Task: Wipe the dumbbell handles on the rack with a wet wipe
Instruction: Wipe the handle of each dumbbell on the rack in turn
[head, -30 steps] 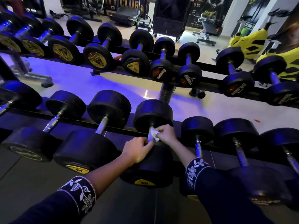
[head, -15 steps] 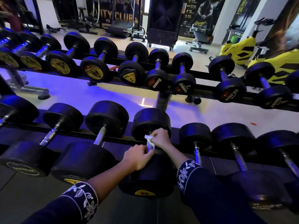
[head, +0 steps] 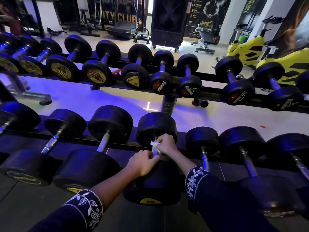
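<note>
Violet-lit gym floor (head: 100,101) stretches between 2 long tiers of the dumbbell rack (head: 80,139), with yellow exercise bikes (head: 247,49) standing beyond. On the lower tier a black dumbbell (head: 156,128) with a yellow label on its near end lies across the rails. Both hands meet on its handle (head: 155,153), which they almost wholly cover. The left hand (head: 143,162) curls around the handle's near part, close against the near head. The right hand (head: 167,145) grips the far part, fingers closed on the white wet wipe (head: 154,143), which sits against the bar just beside the far head.
</note>
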Motion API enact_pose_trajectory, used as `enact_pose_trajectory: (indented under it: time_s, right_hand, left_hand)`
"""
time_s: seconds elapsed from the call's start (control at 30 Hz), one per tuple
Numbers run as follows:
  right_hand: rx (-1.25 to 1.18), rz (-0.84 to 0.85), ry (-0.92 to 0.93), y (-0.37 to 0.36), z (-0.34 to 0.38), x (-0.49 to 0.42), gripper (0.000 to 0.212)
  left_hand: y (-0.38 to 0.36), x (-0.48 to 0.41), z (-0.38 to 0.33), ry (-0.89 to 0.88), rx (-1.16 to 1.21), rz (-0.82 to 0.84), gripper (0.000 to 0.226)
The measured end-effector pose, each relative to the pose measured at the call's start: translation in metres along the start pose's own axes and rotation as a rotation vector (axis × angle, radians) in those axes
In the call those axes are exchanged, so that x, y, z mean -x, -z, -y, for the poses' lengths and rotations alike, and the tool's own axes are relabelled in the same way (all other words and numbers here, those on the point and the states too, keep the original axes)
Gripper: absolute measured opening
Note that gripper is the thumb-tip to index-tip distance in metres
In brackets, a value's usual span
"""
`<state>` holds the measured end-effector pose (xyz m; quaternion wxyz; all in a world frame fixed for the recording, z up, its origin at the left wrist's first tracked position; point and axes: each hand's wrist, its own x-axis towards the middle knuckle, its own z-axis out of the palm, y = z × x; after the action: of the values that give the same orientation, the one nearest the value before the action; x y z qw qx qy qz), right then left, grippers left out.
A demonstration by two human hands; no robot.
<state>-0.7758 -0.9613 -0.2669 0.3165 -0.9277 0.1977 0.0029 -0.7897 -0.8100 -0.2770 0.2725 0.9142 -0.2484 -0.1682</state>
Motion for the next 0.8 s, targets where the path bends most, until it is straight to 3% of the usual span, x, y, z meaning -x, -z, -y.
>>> enact_pose_trajectory:
  time_s: [0.1, 0.17, 0.23, 0.33, 0.37, 0.63, 0.7, 0.8]
  right_hand:
    - [0.052, 0.233, 0.088, 0.005, -0.009, 0.013, 0.007]
    - [0.042, 0.353, 0.113, 0.009, -0.013, 0.022, 0.016]
    - [-0.024, 0.255, 0.099, 0.012, -0.010, 0.019, 0.015]
    - [-0.076, -0.069, 0.094, 0.010, 0.001, 0.004, 0.009]
    - [-0.063, -0.064, 0.088, 0.008, 0.005, 0.002, 0.010]
    - [-0.022, 0.407, 0.106, 0.005, -0.005, 0.020, 0.008]
    - [-0.136, 0.326, 0.059, 0.009, -0.011, 0.019, 0.009]
    - [-0.253, -0.006, 0.026, 0.012, -0.017, 0.010, 0.007]
  left_hand:
    - [-0.001, 0.000, 0.000, 0.005, -0.004, 0.000, 0.049]
    - [-0.001, -0.002, 0.001, 0.004, -0.021, -0.004, 0.050]
    - [-0.002, -0.003, 0.002, -0.004, -0.006, -0.004, 0.049]
    - [-0.001, -0.002, 0.002, 0.004, 0.043, 0.004, 0.049]
    - [0.000, -0.001, 0.001, 0.004, 0.049, 0.002, 0.049]
    - [0.000, 0.002, -0.002, 0.004, 0.011, -0.019, 0.041]
    - [-0.001, 0.001, 0.000, 0.014, 0.016, -0.024, 0.039]
    - [-0.001, 0.000, 0.001, 0.011, 0.020, -0.034, 0.040]
